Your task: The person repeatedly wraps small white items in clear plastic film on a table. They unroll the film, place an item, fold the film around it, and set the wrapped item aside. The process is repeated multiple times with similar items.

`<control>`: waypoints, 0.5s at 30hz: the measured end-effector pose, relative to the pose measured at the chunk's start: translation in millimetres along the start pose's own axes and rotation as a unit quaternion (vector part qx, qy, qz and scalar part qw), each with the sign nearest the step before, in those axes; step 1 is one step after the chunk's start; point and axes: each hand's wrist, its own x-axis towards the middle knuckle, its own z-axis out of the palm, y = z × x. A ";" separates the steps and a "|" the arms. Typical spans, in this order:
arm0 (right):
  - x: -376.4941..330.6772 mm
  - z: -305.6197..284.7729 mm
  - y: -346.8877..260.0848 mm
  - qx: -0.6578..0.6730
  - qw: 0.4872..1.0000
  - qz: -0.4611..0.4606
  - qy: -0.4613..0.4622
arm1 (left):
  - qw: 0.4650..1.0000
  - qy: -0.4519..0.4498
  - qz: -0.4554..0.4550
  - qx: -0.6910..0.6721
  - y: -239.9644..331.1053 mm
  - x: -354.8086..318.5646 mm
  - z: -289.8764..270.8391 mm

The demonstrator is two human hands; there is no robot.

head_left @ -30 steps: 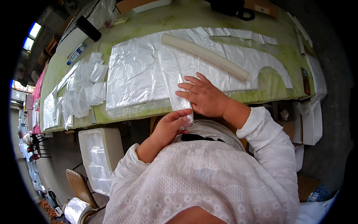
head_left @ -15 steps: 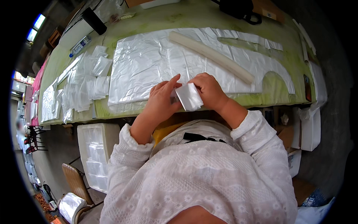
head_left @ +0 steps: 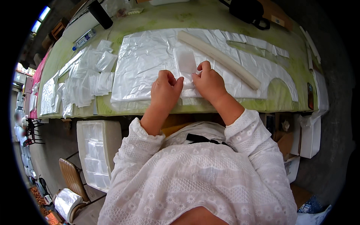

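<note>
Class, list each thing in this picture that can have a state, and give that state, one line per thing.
small clear bag: flat on the sheets, pinched at its lower corners.
left hand: fingers curled, grip on the bag's edge.
right hand: same, opposite edge.
plastic sheets: spread flat.
long roll: lying diagonally.
bottle: on its side.
white crate: under the table.

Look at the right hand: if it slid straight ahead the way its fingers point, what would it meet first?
Probably the small folded plastic piece that the right hand already touches; beyond that lies the long white roll.
</note>
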 end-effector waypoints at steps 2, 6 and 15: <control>2.0 -0.9 0.1 -0.013 1.000 -0.014 -0.014 | 0.994 0.018 0.111 0.003 2.3 -0.5 -2.0; 4.8 -7.8 -0.4 -0.024 0.997 -0.039 -0.058 | 0.945 -0.031 0.316 0.074 5.3 4.5 -3.3; 4.9 -15.2 5.7 0.035 0.992 -0.069 -0.104 | 0.949 -0.121 0.157 0.247 6.5 -19.7 4.4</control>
